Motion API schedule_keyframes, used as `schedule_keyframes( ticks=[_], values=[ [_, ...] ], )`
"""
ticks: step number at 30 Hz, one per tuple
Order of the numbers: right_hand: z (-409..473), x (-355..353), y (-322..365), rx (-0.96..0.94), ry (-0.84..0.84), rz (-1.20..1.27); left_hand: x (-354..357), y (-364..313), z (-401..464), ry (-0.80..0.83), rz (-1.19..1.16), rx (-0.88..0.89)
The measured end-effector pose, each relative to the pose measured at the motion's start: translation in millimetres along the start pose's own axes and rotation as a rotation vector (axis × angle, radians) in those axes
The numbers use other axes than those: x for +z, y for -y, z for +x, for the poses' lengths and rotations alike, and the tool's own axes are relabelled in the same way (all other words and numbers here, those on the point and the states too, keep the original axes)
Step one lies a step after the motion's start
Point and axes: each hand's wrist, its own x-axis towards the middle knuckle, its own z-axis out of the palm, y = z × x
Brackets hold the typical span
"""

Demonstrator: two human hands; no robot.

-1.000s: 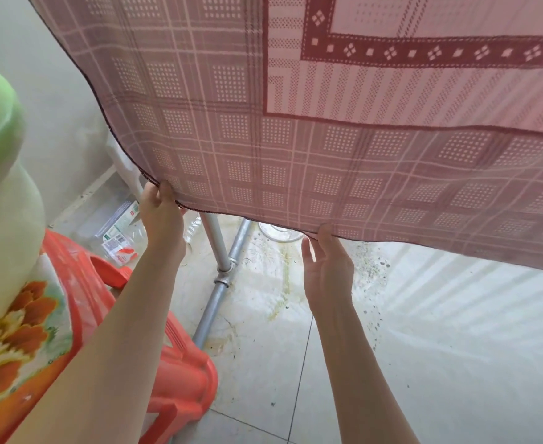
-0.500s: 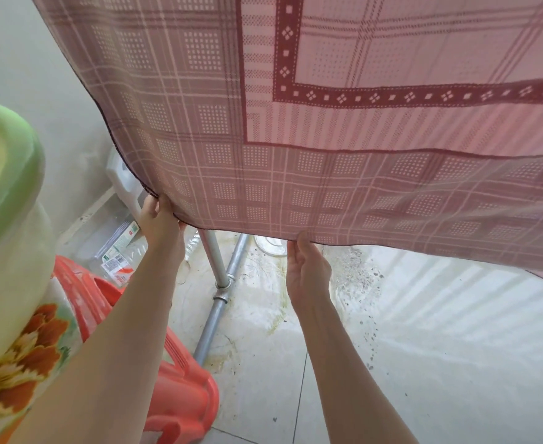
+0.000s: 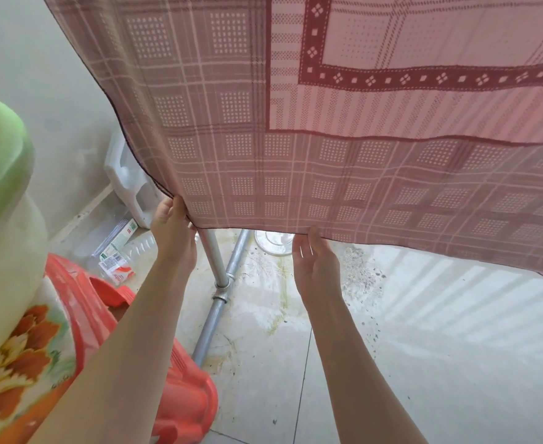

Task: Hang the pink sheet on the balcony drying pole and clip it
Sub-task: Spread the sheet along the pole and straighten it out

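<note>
The pink sheet, checked with a dark red patterned border, hangs down across the upper part of the view. The drying pole above it is out of sight, and no clip shows. My left hand pinches the sheet's bottom left corner. My right hand is further right along the bottom hem, its fingertips up against the edge and its fingers nearly straight.
A grey metal pipe stand rises from the tiled floor between my arms. A red plastic stool and a green-lidded tub on flowered cloth fill the left. A white jug and small packets lie by the wall.
My view has shifted and the sheet's lower left corner now hangs further right. My right hand has loosened from a pinch on the hem to fingertips against it; my left hand keeps its grip.
</note>
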Motion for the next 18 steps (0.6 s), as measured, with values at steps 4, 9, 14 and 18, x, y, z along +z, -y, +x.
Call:
schedule_keyframes(
  ticks=[4, 9, 14, 18],
  values=[
    [11, -3, -3, 0.022, 0.039, 0.008, 5, 1, 3, -0.035, -0.042, 0.012],
    [20, -3, -12, 0.086, 0.030, 0.050, 3, 0, 10, -0.029, -0.038, 0.039],
    [23, 3, -12, 0.105, 0.016, 0.110, -5, 2, 13, -0.002, -0.013, 0.075],
    [20, 3, -5, 0.109, 0.028, 0.017, -9, 5, 12, -0.062, 0.021, 0.116]
  ],
)
